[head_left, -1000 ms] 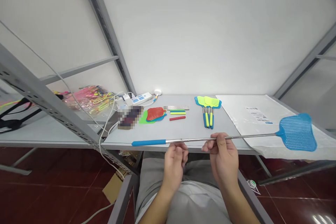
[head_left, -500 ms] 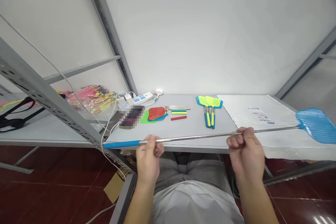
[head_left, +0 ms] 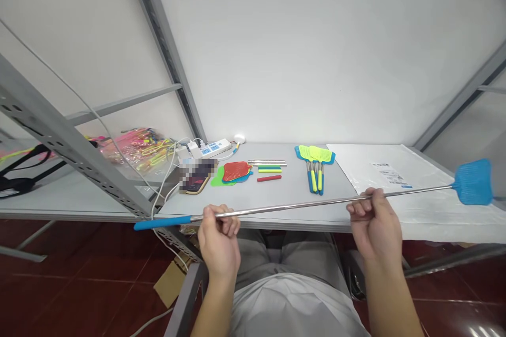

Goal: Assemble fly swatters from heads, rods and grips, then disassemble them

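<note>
Table (head_left: 276,192), grey, running along a white wall; bears all the loose items below. Plastic sheet (head_left: 363,168), white, one, with printed label, flat on the right side. Fly swatter (head_left: 292,206), blue, one, long metal rod drawn across the table's front edge, held above it in both hands; grip at the left end, mesh head at the right, in front of the sheet. Left hand (head_left: 219,245), fingers curled around the rod just beside the blue grip. Right hand (head_left: 376,231), thumb and bent fingers pinching the rod (well short of the head). Finished swatters (head_left: 315,154), yellow and blue, grouped, heads toward the wall. Loose heads (head_left: 236,169), red, blue and green, overlapping. Phone (head_left: 198,183), partly blurred, beside them. Thin rods (head_left: 267,162), metal, in a row. Loose grips (head_left: 269,178), red, yellow and blue, near the rods
</note>
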Tool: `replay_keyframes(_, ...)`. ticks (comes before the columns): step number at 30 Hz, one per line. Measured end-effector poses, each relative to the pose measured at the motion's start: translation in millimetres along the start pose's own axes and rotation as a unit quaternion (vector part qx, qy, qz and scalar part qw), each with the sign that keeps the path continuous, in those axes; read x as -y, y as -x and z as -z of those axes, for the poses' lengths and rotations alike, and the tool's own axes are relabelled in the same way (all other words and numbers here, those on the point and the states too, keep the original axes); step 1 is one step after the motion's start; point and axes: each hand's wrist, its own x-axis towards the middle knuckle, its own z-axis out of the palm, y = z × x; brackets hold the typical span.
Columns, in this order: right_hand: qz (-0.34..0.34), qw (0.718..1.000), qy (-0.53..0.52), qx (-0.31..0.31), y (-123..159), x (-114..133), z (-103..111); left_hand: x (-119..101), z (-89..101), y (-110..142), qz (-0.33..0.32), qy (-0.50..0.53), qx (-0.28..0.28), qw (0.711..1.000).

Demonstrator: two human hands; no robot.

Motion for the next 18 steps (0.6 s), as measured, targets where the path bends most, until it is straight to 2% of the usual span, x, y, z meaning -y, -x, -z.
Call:
replay_keyframes(6,-0.028,0.994,0.064,0.081,27,-24,-18,19,-8.2,20,0.029,-0.035,0.036,0.998)
replay_keyframes(11,-0.062,0.983,0.09,0.147,43,-33,-23,28,-9.0,30,0.073,-0.051,0.084,0.992)
replay_keyframes(18,-0.031,0.981,0.111,0.154,29,-25,-13,18,-4.4,16,0.04,0.006,0.008,0.999)
